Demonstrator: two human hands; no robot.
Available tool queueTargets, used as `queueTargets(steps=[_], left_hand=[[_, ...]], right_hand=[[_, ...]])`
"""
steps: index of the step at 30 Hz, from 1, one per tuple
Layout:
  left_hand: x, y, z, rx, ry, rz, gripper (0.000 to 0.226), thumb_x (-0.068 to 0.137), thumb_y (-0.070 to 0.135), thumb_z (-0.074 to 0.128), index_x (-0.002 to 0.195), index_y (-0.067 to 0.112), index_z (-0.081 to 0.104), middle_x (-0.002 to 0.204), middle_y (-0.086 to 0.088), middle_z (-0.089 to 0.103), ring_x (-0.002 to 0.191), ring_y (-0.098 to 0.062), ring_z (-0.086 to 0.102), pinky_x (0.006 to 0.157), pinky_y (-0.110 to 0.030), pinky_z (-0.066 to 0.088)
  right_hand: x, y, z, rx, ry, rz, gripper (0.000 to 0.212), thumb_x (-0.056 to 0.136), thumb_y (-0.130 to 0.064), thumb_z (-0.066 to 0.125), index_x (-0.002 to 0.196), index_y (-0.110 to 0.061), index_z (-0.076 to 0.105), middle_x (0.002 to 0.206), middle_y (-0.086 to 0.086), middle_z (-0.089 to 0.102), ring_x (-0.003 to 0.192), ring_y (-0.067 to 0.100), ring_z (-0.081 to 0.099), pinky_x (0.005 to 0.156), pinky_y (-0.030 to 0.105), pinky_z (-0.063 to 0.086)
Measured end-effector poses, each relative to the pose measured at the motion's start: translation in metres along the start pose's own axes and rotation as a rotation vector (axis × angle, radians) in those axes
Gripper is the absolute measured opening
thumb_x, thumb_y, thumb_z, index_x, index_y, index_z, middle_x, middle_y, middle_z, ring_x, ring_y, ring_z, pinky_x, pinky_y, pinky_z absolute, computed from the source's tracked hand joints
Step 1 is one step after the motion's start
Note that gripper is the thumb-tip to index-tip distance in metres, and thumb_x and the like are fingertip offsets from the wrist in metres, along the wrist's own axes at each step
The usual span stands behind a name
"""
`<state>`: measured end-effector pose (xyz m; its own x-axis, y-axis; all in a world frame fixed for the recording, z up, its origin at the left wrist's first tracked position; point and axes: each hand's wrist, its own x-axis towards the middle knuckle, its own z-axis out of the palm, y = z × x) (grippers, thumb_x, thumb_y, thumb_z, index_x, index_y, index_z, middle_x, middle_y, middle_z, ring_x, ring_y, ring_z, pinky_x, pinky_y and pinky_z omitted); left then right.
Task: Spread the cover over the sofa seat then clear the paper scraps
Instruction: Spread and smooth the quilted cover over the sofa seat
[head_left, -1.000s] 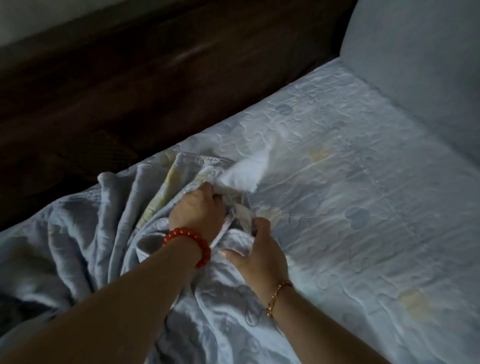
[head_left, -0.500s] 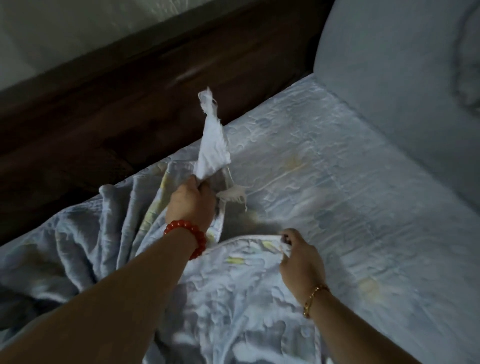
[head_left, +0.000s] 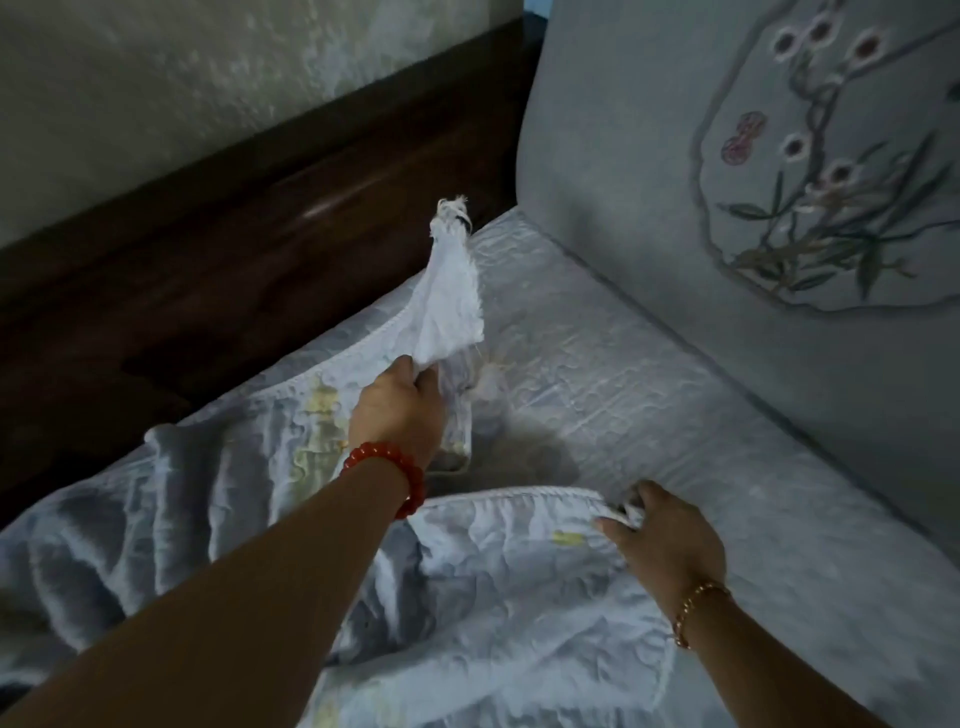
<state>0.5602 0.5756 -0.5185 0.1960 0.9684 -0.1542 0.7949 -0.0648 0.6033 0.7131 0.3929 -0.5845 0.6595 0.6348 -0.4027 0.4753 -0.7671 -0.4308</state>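
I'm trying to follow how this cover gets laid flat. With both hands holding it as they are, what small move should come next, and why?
Probably draw both hands apart and toward the backrest. The left hand holds a raised white corner, the right hand pinches the corded edge, and the cover lies bunched on the near side, short of the seat's far part.

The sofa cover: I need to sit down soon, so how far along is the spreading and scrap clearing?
Done: the far part of the pale blue quilted cover lies flat. In hand: the left hand lifts a crumpled white scrap; the right hand grips the cover's corded edge. Left: the bunched near-left folds need spreading.
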Motion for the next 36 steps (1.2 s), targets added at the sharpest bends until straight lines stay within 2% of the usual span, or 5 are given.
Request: queueTargets(steps=[13,22,27,30,36], left_hand=[[0.005,0.052,0.033,-0.04,0.001,0.04,0.032,0.096,0.037,0.038,0.069,0.019,0.042,0.084,-0.015,0.061,0.083,-0.036,0.058,0.073,-0.04,0.047],[0.026,0.108,0.077,-0.082,-0.039,0.151,0.038,0.095,0.044,0.037,0.069,0.019,0.046,0.078,-0.008,0.06,0.082,-0.032,0.059,0.069,-0.036,0.047],[0.032,0.107,0.115,-0.104,-0.246,0.155,0.056,0.091,0.056,0.03,0.125,0.013,0.044,0.119,-0.001,0.054,0.109,-0.022,0.054,0.093,-0.036,0.042],[0.027,0.078,0.139,-0.047,-0.351,0.115,0.069,0.091,0.053,0.036,0.147,0.017,0.019,0.152,-0.005,0.026,0.137,-0.023,0.032,0.112,-0.04,0.029],[0.041,0.035,0.161,0.108,-0.334,0.223,0.051,0.098,0.037,0.03,0.145,0.019,0.027,0.149,-0.004,0.033,0.136,-0.022,0.033,0.111,-0.035,0.027]], right_hand=[[0.013,0.091,-0.083,-0.228,0.306,0.266,0.034,0.089,-0.04,0.054,0.111,-0.014,0.058,0.113,0.013,0.064,0.101,0.033,0.061,0.079,0.036,0.046],[0.025,0.183,-0.122,-0.284,0.406,0.543,0.024,0.088,-0.03,0.055,0.097,-0.008,0.056,0.105,0.022,0.062,0.089,0.037,0.061,0.069,0.037,0.045],[0.034,0.195,-0.099,-0.451,0.423,0.668,0.022,0.085,-0.027,0.058,0.101,-0.011,0.056,0.105,0.02,0.056,0.096,0.035,0.057,0.066,0.035,0.041],[0.042,0.183,-0.076,-0.588,0.446,0.542,0.036,0.071,-0.017,0.073,0.102,-0.005,0.057,0.099,0.024,0.052,0.094,0.037,0.05,0.07,0.039,0.04],[0.085,0.119,-0.019,-0.456,0.442,-0.027,0.055,0.045,-0.007,0.083,0.097,-0.006,0.066,0.098,0.018,0.066,0.087,0.038,0.064,0.069,0.043,0.054]])
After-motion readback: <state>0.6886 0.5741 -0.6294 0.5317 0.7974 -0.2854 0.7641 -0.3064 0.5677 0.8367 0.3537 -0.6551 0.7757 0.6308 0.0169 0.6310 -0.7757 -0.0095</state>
